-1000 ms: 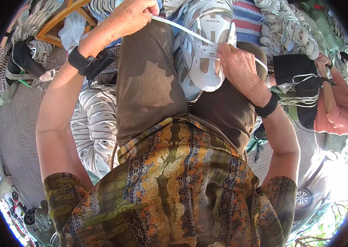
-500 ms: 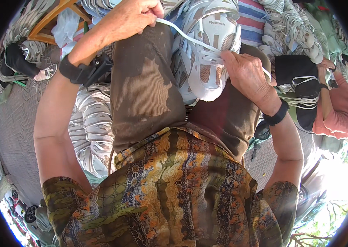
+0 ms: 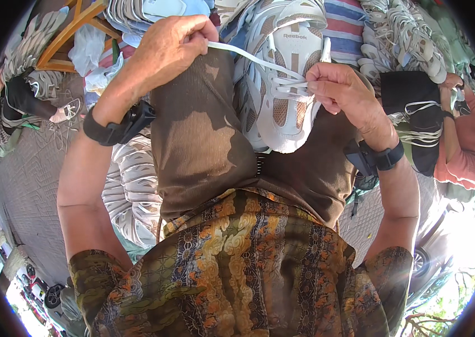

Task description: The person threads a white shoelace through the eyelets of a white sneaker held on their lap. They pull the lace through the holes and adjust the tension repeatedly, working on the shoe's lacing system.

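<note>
A white and beige sneaker upper (image 3: 289,121) lies across my lap, its toe toward me and its tongue facing up. A white shoelace (image 3: 243,53) runs from its eyelets to the left. My left hand (image 3: 178,42) pinches that lace above my left knee and holds it stretched. At the right side of the upper, my right hand (image 3: 341,92) is closed, thumb and finger pinching lace by the eyelets. More uppers lie beneath and beside this one, partly hidden by it.
Stacked shoe uppers (image 3: 133,180) stand beside my left leg, and more bundles (image 3: 400,39) lie at the far right. A wooden stool (image 3: 72,42) with a plastic bag (image 3: 87,50) is at the far left. Another person in a pink top (image 3: 465,149) sits at the right.
My left hand has come slightly lower, still holding the lace taut. My right hand has turned, its fingertips now showing at the eyelets. The upper has shifted a little toward me.
</note>
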A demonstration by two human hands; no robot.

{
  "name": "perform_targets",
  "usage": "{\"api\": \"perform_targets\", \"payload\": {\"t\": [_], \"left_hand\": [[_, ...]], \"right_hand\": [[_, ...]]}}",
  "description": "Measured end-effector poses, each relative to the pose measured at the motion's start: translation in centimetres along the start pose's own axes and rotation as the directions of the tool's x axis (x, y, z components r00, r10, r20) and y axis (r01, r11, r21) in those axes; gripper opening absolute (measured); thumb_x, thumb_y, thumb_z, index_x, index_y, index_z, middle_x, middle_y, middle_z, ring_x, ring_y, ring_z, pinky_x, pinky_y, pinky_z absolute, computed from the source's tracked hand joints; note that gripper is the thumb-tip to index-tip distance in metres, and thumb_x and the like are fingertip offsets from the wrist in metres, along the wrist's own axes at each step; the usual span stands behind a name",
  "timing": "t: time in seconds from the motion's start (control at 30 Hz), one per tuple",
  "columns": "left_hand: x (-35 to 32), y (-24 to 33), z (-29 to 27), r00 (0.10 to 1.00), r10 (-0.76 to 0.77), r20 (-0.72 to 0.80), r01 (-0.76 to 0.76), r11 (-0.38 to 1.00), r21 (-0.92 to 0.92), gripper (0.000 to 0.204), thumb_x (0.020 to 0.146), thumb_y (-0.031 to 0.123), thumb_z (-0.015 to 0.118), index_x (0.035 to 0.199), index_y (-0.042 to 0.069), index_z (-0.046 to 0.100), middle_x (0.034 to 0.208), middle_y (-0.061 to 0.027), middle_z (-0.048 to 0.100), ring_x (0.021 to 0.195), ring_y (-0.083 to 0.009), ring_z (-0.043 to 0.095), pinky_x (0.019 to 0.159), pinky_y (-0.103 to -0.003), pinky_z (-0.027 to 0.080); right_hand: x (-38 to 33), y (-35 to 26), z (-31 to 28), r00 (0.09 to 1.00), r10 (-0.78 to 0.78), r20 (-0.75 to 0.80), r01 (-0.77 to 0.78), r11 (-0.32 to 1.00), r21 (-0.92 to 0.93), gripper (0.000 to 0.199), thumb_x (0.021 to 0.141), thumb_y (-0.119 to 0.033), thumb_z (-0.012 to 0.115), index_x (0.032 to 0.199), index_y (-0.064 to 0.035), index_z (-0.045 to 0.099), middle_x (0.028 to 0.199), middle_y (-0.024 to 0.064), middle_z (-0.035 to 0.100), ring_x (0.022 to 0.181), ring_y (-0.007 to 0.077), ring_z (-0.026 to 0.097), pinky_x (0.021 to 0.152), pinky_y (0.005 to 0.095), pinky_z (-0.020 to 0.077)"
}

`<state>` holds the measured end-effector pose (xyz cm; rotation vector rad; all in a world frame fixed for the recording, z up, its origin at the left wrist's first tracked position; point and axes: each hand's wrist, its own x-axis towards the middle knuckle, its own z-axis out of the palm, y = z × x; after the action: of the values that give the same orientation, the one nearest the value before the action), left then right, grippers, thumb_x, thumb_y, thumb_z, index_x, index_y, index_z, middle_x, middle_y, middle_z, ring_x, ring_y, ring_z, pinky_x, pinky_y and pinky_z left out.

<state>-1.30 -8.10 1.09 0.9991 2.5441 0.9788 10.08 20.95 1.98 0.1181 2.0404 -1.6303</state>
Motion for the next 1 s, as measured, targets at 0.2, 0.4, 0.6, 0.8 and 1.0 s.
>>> {"api": "perform_targets", "payload": {"t": [0.2, 0.4, 0.6, 0.8, 1.0], "left_hand": [[0.1, -0.4, 0.3, 0.999, 0.046, -0.024, -0.045, 0.999, 0.027, 0.013, 0.083, 0.007, 0.054, 0.091, 0.000, 0.060, 0.070, -0.0005, 0.055, 0.065, -0.0068, 0.046, 0.061, -0.024, 0.039], [-0.1, -0.1, 0.3, 0.999, 0.028, -0.035, -0.027, 0.999, 0.043, 0.013, 0.084, 0.007, 0.053, 0.092, 0.001, 0.061, 0.070, -0.0008, 0.057, 0.064, -0.0078, 0.047, 0.061, -0.024, 0.040], [0.0, -0.5, 0.4, 0.999, 0.036, -0.035, -0.035, 0.999, 0.028, 0.012, 0.084, 0.005, 0.051, 0.092, 0.003, 0.060, 0.071, -0.0009, 0.057, 0.066, -0.0083, 0.049, 0.063, -0.024, 0.041], [0.0, -0.2, 0.3, 0.999, 0.031, -0.019, -0.031, 0.999, 0.029, 0.014, 0.083, 0.003, 0.050, 0.094, 0.002, 0.059, 0.074, -0.0014, 0.058, 0.069, -0.0087, 0.051, 0.064, -0.024, 0.042], [-0.2, -0.4, 0.4, 1.000, 0.027, -0.012, -0.026, 0.998, 0.063, 0.013, 0.084, 0.003, 0.053, 0.095, 0.002, 0.060, 0.076, -0.0022, 0.060, 0.068, -0.0094, 0.052, 0.064, -0.025, 0.043]], "right_hand": [[0.6, 2.0, 0.6, 0.934, -0.320, -0.160, 0.216, 0.861, -0.460, 0.006, 0.087, -0.008, 0.057, 0.090, -0.0017, 0.056, 0.063, -0.0009, 0.044, 0.056, 0.0058, 0.042, 0.049, 0.0229, 0.0359], [-1.0, 1.5, 2.4, 0.784, -0.559, -0.271, 0.234, 0.670, -0.705, 0.015, 0.081, -0.011, 0.065, 0.094, -0.0050, 0.059, 0.076, 0.0099, 0.058, 0.062, 0.0274, 0.058, 0.057, 0.0333, 0.0461], [-2.3, 3.4, 2.7, 0.717, -0.675, -0.171, 0.176, 0.413, -0.894, 0.019, 0.079, -0.012, 0.067, 0.095, -0.0095, 0.057, 0.085, 0.0071, 0.054, 0.061, 0.0268, 0.058, 0.052, 0.0357, 0.0473], [-0.2, 3.7, 3.0, 0.625, -0.779, -0.043, 0.201, 0.214, -0.956, 0.012, 0.080, -0.009, 0.062, 0.090, -0.0078, 0.055, 0.089, 0.0085, 0.052, 0.064, 0.0244, 0.059, 0.051, 0.0349, 0.0484], [-0.5, 3.6, 3.8, 0.749, -0.648, -0.135, 0.183, 0.398, -0.899, 0.011, 0.083, 0.001, 0.056, 0.093, -0.0029, 0.052, 0.088, 0.0123, 0.049, 0.073, 0.0294, 0.058, 0.060, 0.0380, 0.0474]]}}
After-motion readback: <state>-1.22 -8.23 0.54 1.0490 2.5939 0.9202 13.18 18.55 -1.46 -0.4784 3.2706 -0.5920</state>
